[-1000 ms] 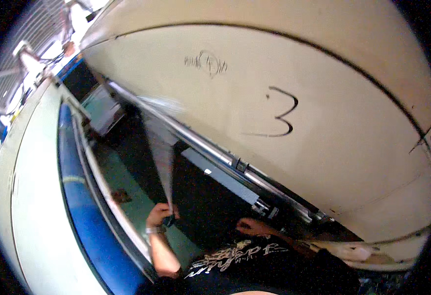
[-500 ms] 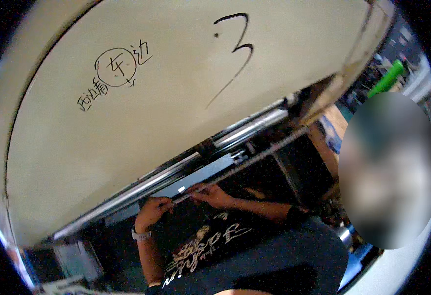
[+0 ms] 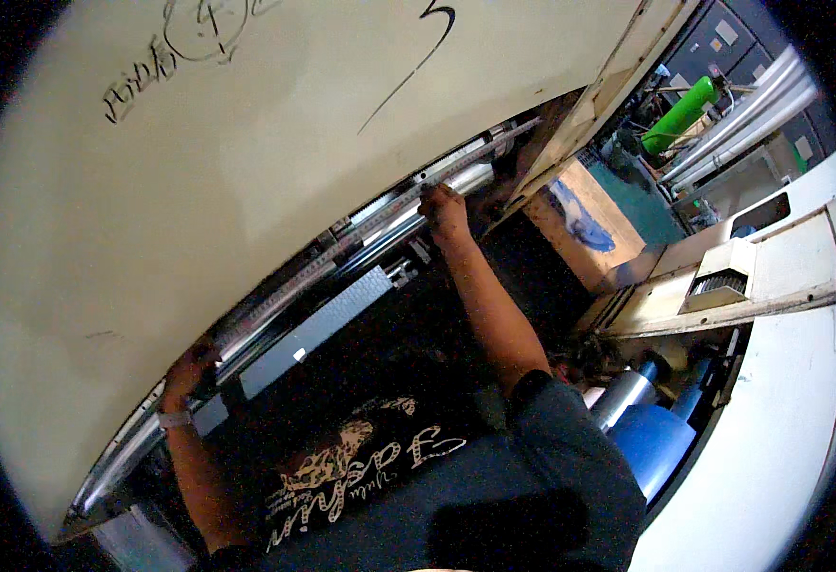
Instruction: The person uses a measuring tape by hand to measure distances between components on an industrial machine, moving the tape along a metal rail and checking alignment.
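Note:
A long thin strip with fine markings along it, like a ruler (image 3: 289, 289), lies slantwise against the metal rods (image 3: 385, 240) in the gap under a large cream panel (image 3: 246, 191). My right hand (image 3: 445, 212) is closed on the strip at the upper part of the gap, fingers curled. At the lower left, my left hand (image 3: 189, 374) reaches into the gap by the strip's other end. Shadow hides part of its fingers, which look closed on the strip. Below the rods runs a grey flat bar (image 3: 318, 329).
Handwriting in black marks the cream panel. To the right are a wooden board with a blue patch (image 3: 580, 217), a green cylinder (image 3: 680, 114) and pale pipes (image 3: 742, 119). A white machine housing (image 3: 771, 276) with a blue roller (image 3: 652, 443) stands nearer on the right.
Both hands have moved up from in front of my body to the rods, bringing the strip with them. They have spread far apart. The view has shifted, showing more of the right side.

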`<move>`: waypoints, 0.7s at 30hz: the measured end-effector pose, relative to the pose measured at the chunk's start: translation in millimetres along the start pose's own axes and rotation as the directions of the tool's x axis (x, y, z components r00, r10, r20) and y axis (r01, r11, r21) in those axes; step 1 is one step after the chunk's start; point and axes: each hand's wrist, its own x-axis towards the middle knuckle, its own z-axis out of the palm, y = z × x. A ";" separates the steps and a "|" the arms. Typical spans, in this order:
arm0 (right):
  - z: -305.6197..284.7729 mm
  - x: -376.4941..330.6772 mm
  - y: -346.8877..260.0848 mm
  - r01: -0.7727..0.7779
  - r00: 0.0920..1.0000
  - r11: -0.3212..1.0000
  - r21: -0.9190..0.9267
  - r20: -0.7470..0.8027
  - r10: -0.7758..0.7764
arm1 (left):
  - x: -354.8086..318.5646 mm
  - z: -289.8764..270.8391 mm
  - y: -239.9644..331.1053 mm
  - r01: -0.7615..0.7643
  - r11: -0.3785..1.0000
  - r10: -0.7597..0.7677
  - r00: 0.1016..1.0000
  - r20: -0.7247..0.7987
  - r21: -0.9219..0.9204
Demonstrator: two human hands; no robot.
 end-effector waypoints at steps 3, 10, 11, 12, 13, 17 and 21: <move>-5.1 19.6 8.8 -0.020 0.999 0.999 -0.038 0.041 0.022 | 1.5 -4.7 -22.1 -0.129 0.991 0.131 0.984 -0.124 0.028; -52.2 63.8 53.5 0.301 0.945 0.862 -0.407 0.246 -0.214 | 21.5 9.6 -36.3 -0.195 0.869 0.356 0.885 -0.301 0.454; -50.0 61.8 49.1 0.298 0.943 0.865 -0.403 0.264 -0.202 | 18.7 9.2 -35.7 -0.173 0.864 0.349 0.882 -0.316 0.472; -49.8 62.0 47.7 0.280 0.944 0.870 -0.406 0.280 -0.174 | 17.5 10.9 -35.2 -0.160 0.859 0.348 0.879 -0.326 0.486; -50.3 63.5 45.8 0.266 0.944 0.872 -0.411 0.296 -0.148 | 18.9 12.0 -37.0 -0.150 0.859 0.345 0.877 -0.336 0.490; -39.3 45.2 45.6 0.120 0.970 0.958 -0.261 0.236 -0.057 | 21.1 13.5 -50.4 -0.145 0.843 0.367 0.859 -0.357 0.519; -74.6 33.2 133.9 0.366 0.885 0.781 -0.506 0.449 -0.125 | 13.6 17.3 -15.8 -0.106 0.905 0.256 0.910 -0.327 0.413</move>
